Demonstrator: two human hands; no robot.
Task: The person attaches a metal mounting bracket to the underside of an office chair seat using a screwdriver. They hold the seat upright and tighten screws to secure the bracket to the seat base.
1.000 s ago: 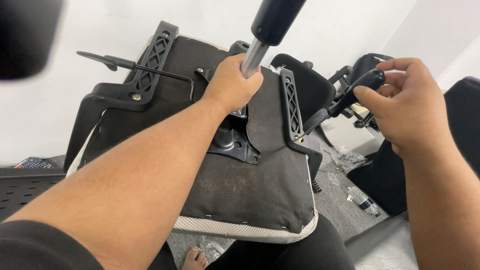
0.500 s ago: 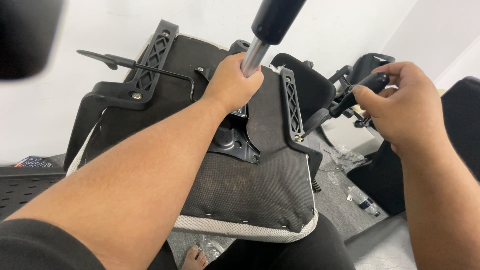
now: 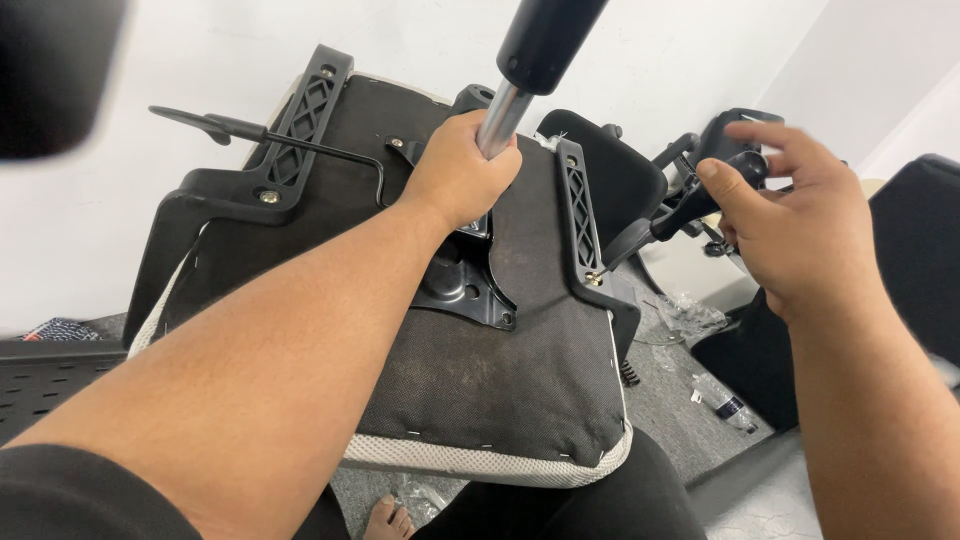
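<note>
Left hand (image 3: 455,180) clamped around the stiff gas-lift cylinder (image 3: 500,118) (likely heavy), right hand (image 3: 795,225) pinching 1 screwdriver (image 3: 672,212) handle.

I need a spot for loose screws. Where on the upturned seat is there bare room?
Bare fabric lies between the metal plate and the seat's near white edge. It is crowded around the gas cylinder, left hand and screwdriver.
</note>
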